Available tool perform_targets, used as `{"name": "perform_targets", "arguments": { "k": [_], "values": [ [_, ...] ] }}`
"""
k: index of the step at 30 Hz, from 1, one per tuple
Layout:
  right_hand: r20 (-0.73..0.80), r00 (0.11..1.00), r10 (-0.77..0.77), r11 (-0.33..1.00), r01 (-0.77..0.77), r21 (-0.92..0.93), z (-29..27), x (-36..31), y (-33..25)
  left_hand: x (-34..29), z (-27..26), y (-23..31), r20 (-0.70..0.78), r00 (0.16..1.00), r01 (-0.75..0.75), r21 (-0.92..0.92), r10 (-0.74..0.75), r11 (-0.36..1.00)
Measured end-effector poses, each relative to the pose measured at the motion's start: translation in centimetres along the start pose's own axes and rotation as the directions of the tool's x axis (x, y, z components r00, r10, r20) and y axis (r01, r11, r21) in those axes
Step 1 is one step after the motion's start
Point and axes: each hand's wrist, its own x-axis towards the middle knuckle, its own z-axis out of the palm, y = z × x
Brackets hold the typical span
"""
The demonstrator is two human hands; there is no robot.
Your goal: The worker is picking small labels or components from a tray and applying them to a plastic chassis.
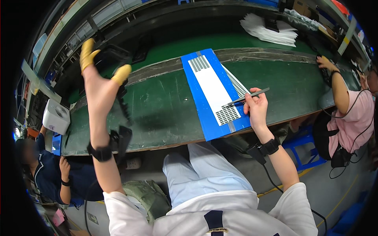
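My right hand (256,108) is closed round dark tweezers (258,93). Their tips point at the lower block of small black rectangles on a long white sheet (210,88). That sheet lies on a blue board (193,92), and a second white sheet with black pieces (235,80) sticks out at a slant on its right. My left hand (100,88), with yellow finger covers, is raised over the far left of the bench, thumb and fingers spread wide. Beside those fingers are blurred black frame-like parts (112,53); whether they touch cannot be told.
The green bench (161,106) has a dark raised strip running across it. Stacked white sheets (267,29) lie at the back right. A white fan (56,117) stands at the left end. Co-workers sit at both sides, one in pink (352,122). A blue stool (303,151) stands below.
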Motion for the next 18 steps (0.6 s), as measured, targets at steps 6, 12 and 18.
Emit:
{"name": "perform_targets", "arguments": {
  "k": [6,12,18],
  "values": [
    [-0.001,1.0,-0.029,0.999,0.029,-0.03,0.6,-0.1,-0.4,0.7,4.4,-5.3,0.596,0.733,-0.009,0.491,-0.328,0.871],
    [0.018,0.999,-0.035,0.996,0.036,-0.079,0.9,-0.3,-0.1,-4.1,7.7,-11.0,0.668,0.573,0.141,0.49,-0.475,0.86],
    [-0.002,1.0,-0.012,0.995,0.012,-0.102,0.6,-0.2,-0.3,-7.4,2.5,-11.9,0.73,0.454,0.101,0.529,-0.512,0.843]
  ]
}}
